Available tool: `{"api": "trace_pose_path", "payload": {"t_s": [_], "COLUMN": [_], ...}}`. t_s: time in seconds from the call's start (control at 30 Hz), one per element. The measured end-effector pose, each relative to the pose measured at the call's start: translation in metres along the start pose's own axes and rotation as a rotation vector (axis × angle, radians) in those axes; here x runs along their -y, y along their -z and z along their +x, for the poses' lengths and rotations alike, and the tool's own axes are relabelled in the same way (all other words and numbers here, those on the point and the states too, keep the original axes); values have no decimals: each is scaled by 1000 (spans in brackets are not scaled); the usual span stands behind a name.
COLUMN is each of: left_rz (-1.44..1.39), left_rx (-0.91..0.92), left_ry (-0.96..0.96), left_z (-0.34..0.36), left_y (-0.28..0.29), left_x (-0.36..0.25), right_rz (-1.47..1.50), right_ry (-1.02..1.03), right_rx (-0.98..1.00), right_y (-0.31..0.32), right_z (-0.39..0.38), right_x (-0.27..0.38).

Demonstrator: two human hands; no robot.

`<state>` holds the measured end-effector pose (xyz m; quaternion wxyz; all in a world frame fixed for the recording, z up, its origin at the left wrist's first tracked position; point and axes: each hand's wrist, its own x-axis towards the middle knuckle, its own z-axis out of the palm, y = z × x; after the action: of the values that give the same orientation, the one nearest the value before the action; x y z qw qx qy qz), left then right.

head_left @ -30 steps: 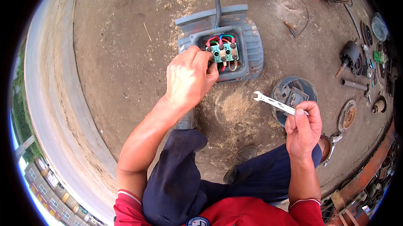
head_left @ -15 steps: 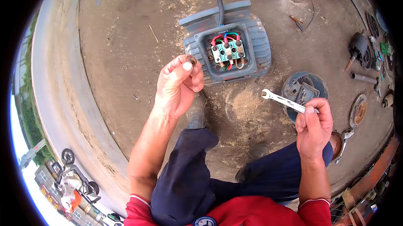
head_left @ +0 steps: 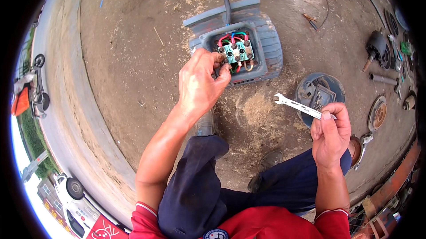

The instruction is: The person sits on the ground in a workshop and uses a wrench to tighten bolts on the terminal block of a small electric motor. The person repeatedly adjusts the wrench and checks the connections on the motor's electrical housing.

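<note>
A grey electric motor (head_left: 273,46) lies on the dirt floor in front of me, its terminal box (head_left: 261,64) open at the top. Inside sits a teal terminal block (head_left: 242,56) with dark bolts, metal links and red, green and blue wires. My left hand (head_left: 199,81) reaches to the block's lower left corner, thumb and fingers closed in a pinch; what is between them is hidden. Off to the right, my right hand (head_left: 330,135) grips an open-end wrench (head_left: 298,107) by one end. Its open jaw points left, in the air beside a grey bucket.
The bucket (head_left: 339,89) holds grey metal parts. Along the right lie a dark cylindrical part (head_left: 376,46), a pipe (head_left: 384,79) and a round flange (head_left: 378,114). A thick black cable (head_left: 226,8) rises from the motor. A road with vehicles runs at far left.
My left hand has moved forward and right, from holding a small dark piece in the air to the terminal block. The right hand and wrench have barely moved. Vehicles on the road have shifted.
</note>
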<state>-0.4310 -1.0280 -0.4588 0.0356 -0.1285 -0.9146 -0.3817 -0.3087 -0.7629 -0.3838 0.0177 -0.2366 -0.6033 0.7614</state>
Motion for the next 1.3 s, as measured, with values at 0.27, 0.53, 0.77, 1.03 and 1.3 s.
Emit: {"api": "trace_pose_path", "payload": {"t_s": [0.27,0.53,0.77,1.03,1.3], "left_rz": [162,142,68,91,17], "left_rx": [-58,-128,-106,-89,-128], "left_ry": [-207,-280,-133,-52,-218], "left_z": [2,-3,-9,-8,-16], "left_y": [-2,-2,-1,-2,-11], "left_x": [2,5,1,-8,17], "right_rz": [2,3,-33,62,-64], "right_ry": [13,14,-16,-224,-132], "right_rx": [42,31,56,54,113], "right_y": [5,3,4,-6,-54], "right_z": [-2,-1,-1,12,38], "right_x": [-2,-1,-3,-15,-28]}}
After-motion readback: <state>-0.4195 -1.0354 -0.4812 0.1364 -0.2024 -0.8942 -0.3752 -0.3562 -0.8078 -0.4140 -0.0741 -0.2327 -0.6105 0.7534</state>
